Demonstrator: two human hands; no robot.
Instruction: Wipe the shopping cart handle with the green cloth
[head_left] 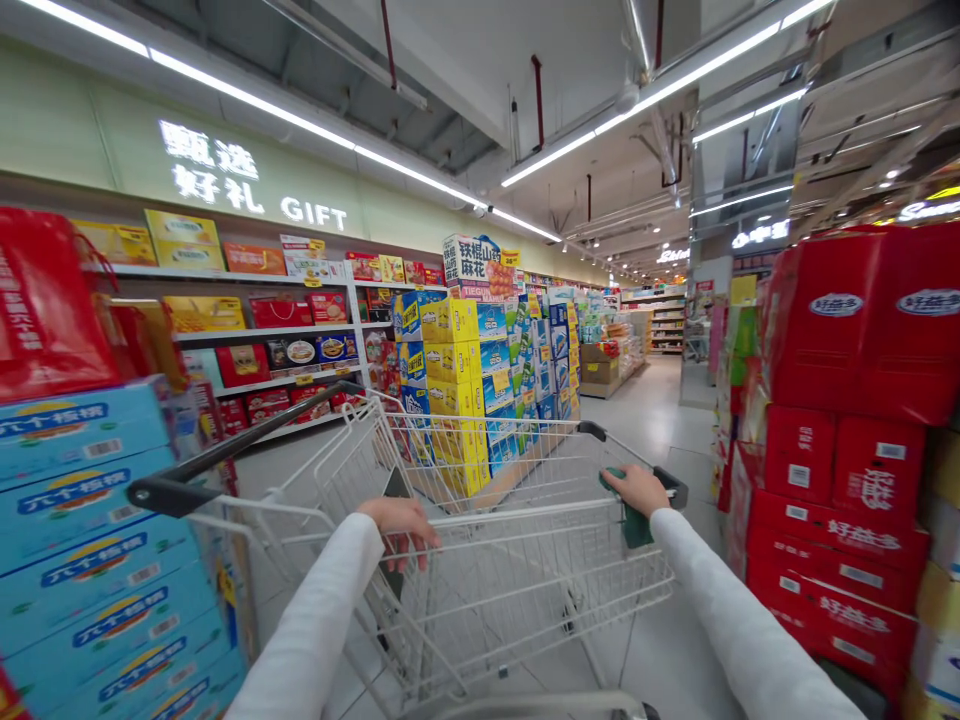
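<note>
Grey supermarket floor (645, 390): one wire shopping cart (525, 515) at 6 o'clock, one blue carton stack (82, 560) at 8. Two hands: left hand (401, 525) at 7, fingers half-curled at the cart's rim, cannot tell whether gripping; right hand (637, 490) at 4, fingers closed over one green corner piece (637, 527).

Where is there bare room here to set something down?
The bare floor ahead, between the yellow cartons and the pillar, looks open; the wire basket right in front shows no goods inside. It's crowded at left by stacked light-blue cartons and at right by stacked red boxes.
</note>
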